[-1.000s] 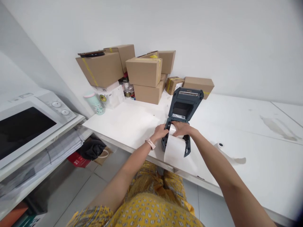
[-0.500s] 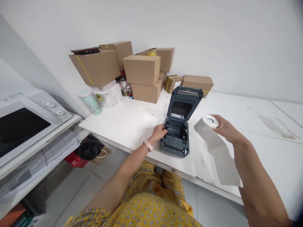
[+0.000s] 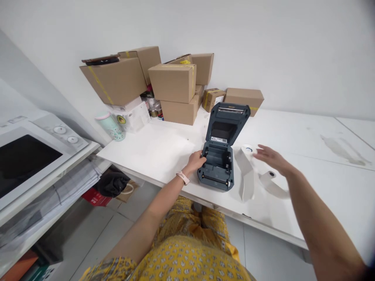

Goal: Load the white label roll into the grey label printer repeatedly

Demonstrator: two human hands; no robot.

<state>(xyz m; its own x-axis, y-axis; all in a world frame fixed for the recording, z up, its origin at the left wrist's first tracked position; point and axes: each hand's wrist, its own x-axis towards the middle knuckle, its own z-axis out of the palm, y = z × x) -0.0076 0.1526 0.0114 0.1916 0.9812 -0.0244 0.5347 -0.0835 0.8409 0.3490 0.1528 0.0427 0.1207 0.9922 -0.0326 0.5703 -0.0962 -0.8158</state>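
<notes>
A dark grey label printer point(image 3: 217, 171) stands on the white table with its lid point(image 3: 227, 119) raised, and its inner bay shows no roll. My left hand point(image 3: 195, 162) grips the printer's left side, thumb over the rim. To the right of the printer a white label roll point(image 3: 248, 150) stands on end, its loose strip running toward the front edge. My right hand point(image 3: 271, 158) is open just right of that roll, fingers apart; whether a fingertip touches it I cannot tell. Below this hand lies a smaller white roll point(image 3: 268, 177) with a dark core and a loose strip.
Cardboard boxes point(image 3: 172, 84) are stacked at the back left, with a small taped box point(image 3: 213, 99) and a longer box point(image 3: 244, 100) behind the printer. A mint tumbler point(image 3: 110, 125) stands near the left end. Farther left, a white microwave point(image 3: 43, 144) sits above shelved papers.
My right hand has set the larger label roll down beside the printer and let go of it. The smaller roll has come into sight. My left hand stays on the printer.
</notes>
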